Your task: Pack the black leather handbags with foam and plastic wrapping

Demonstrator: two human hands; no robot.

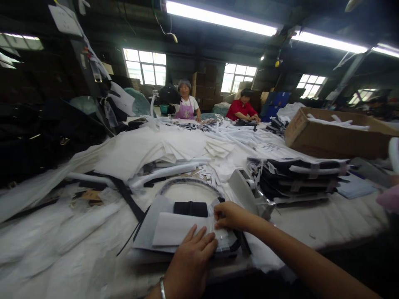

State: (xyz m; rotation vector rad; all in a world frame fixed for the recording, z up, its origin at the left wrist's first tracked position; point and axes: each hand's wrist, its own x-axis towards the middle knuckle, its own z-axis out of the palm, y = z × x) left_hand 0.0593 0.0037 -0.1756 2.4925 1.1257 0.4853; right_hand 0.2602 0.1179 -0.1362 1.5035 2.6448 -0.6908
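A dark handbag (234,250) lies flat in front of me, its wrapped, arched handle (187,181) pointing away. A pale sheet (145,232) covers most of its face, with a smaller white foam piece (170,230) on top. Above the foam sits a black strap piece (190,209). My left hand (195,253) rests with spread fingers on the foam's lower edge. At the right side of the bag, my right hand (232,216) pinches what looks like clear tape (222,238), stuck over the sheet. Its exact grip is partly hidden by the fingers.
Right of the bag stands a grey tape dispenser (245,191), beside a stack of dark wrapped bags (302,180). A cardboard box (339,139) is behind them. White sheets (146,147) and plastic wrapping (62,241) cover the left. Two people work across the table.
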